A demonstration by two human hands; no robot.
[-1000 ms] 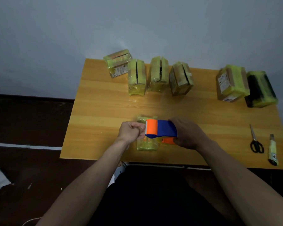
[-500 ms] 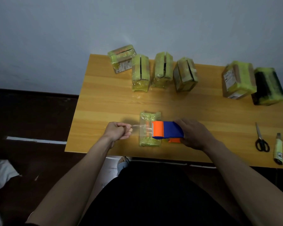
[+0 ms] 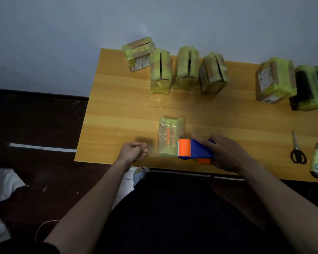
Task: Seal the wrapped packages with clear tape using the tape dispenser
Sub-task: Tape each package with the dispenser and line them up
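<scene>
A small package (image 3: 170, 132) wrapped in yellow-green film lies flat near the front edge of the wooden table (image 3: 117, 107). My right hand (image 3: 228, 154) grips the blue and orange tape dispenser (image 3: 193, 149), which sits at the package's near right corner. Left of the package, my left hand (image 3: 134, 153) hovers with its fingers pinched together on the end of the clear tape. The tape strip itself barely shows in the blur between hand and dispenser.
Several wrapped packages stand along the back of the table, among them one at the far left (image 3: 139, 54) and a dark one at the far right (image 3: 308, 88). Scissors (image 3: 297, 149) and a utility knife (image 3: 317, 162) lie at the right front.
My left hand has pulled leftward away from the dispenser, across the package, drawing out tape. The dispenser has shifted slightly right toward the package's right side.
</scene>
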